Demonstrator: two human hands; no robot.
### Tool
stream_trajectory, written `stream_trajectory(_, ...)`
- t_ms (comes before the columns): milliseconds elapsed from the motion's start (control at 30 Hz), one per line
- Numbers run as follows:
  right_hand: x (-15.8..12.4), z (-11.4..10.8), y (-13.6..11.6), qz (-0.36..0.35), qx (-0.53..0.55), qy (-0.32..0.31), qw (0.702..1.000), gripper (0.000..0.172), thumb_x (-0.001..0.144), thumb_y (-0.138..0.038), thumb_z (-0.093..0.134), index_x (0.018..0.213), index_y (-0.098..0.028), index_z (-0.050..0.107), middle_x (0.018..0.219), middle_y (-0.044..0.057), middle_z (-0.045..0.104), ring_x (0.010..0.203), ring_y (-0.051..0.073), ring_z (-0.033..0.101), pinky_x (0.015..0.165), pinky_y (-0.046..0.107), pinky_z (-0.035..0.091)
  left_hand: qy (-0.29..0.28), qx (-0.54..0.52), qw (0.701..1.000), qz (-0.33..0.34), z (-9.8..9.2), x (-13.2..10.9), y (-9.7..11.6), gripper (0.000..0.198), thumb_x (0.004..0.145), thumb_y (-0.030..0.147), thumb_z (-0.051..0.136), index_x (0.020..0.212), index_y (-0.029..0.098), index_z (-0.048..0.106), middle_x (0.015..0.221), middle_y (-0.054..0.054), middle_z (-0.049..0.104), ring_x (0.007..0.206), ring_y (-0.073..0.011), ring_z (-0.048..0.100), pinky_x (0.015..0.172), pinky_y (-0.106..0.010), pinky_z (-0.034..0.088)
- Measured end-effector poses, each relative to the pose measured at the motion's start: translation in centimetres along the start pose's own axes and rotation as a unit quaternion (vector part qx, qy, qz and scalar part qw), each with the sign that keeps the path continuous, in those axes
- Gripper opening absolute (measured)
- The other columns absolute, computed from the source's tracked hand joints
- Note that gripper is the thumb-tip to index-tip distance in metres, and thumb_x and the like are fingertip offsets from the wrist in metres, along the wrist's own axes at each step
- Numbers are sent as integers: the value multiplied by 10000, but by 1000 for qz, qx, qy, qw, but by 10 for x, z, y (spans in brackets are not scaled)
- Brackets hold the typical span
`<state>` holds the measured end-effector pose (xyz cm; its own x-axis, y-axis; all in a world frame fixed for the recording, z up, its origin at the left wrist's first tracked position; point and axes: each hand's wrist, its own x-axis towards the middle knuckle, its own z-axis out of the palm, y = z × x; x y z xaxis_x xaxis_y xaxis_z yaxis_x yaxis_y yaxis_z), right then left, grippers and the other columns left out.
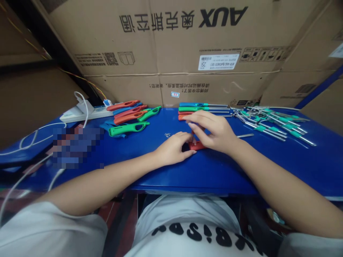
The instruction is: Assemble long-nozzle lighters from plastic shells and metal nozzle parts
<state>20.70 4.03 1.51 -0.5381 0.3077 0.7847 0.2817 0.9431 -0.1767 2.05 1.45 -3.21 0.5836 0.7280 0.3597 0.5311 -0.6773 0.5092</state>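
Note:
A red long-necked lighter (197,145) lies on the blue table in front of me, its metal tube (245,135) sticking out to the right past my right wrist. My left hand (175,148) is closed round the lighter's left end, thumb at the near side. Above it, my right hand (211,130) is pinched, fingertips pointing left and down. A thin upright rod-like tool (193,136) shows below the right fingertips, over the lighter; its upper part is hidden by the fingers. Tiny light-coloured pieces (167,135) lie just left of my hands.
Behind my hands lie several lighters with metal tubes (194,109). Green, red and blue handle shells (128,129) are piled at left, metal tubes with green collars (278,125) at right. A white power strip (88,115) with cables stands at left; a cardboard box wall (171,43) closes the back.

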Motion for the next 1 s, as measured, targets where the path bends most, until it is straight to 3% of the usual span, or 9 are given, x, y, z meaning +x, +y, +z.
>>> stream_trajectory(67, 1, -2, 1, 30, 54, -25, 998, 295, 989, -181, 500, 1208, -197, 697, 1135, 91, 752, 1007, 187, 716, 892, 325, 568, 2, 0, 1000, 1, 0, 0, 0, 169, 852, 252, 722, 954, 192, 601, 967, -57, 682, 937, -245, 649, 881, -400, 522)
stream_trajectory(167, 4, -4, 3, 75, 84, -33, 993, 274, 966, -173, 538, 1163, -204, 725, 1040, 59, 777, 846, 157, 734, 828, 300, 585, 10, -11, 1000, 10, 3, 0, -1, 161, 841, 210, 716, 953, 193, 602, 967, -55, 680, 944, -240, 650, 888, -394, 524)
stream_trajectory(367, 4, 1, -1, 36, 33, -44, 998, 209, 933, -159, 585, 1058, -214, 742, 1022, 34, 791, 910, 180, 739, 857, 304, 579, 16, -19, 1000, 10, 13, 1, 0, 173, 835, 210, 703, 968, 177, 597, 1032, -86, 676, 975, -251, 650, 884, -399, 541)
stream_trajectory(500, 6, -2, -5, 76, 64, -33, 995, 186, 944, -182, 581, 1050, -217, 730, 1005, 37, 782, 816, 163, 729, 791, 299, 593, 15, -5, 1000, 0, 11, 0, 4, 194, 821, 220, 701, 977, 163, 600, 1025, -92, 663, 952, -245, 645, 874, -386, 549)
stream_trajectory(633, 16, -29, 9, 153, 137, 100, 973, 135, 957, -296, 621, 1037, -236, 712, 818, 7, 736, 548, 114, 635, 548, 258, 557, -18, 37, 999, -4, -1, -2, 5, 312, 831, 214, 680, 1129, 156, 608, 1080, -98, 664, 1029, -260, 627, 949, -408, 528)
stream_trajectory(700, 18, -48, 23, 159, 120, 199, 960, 125, 943, -336, 657, 1022, -254, 708, 827, 8, 727, 549, 113, 624, 540, 262, 556, -38, 66, 997, -18, -7, -3, 5, 378, 839, 224, 679, 1202, 150, 601, 1124, -110, 660, 1064, -275, 617, 984, -432, 513)
stream_trajectory(767, 15, -66, 41, 170, 83, 241, 952, 139, 926, -357, 680, 1022, -260, 703, 845, 18, 729, 585, 129, 643, 571, 283, 576, -46, 80, 995, -28, -9, -3, 5, 425, 862, 272, 688, 1257, 149, 590, 1168, -119, 653, 1100, -284, 610, 1006, -443, 506)
stream_trajectory(867, -4, -86, 69, 211, -58, 182, 959, 153, 895, -335, 683, 1007, -237, 713, 830, 41, 738, 663, 181, 695, 626, 328, 602, -51, 92, 994, -22, -7, -4, 5, 446, 925, 343, 660, 1316, 149, 569, 1220, -133, 641, 1140, -289, 603, 1011, -441, 512)
stream_trajectory(1000, -38, -100, 96, 218, -227, 90, 945, 125, 857, -266, 619, 907, -216, 722, 886, 73, 768, 775, 229, 724, 732, 371, 607, -53, 132, 990, -5, -4, 0, -4, 393, 982, 271, 576, 1354, 149, 551, 1241, -144, 626, 1164, -290, 597, 1013, -440, 519)
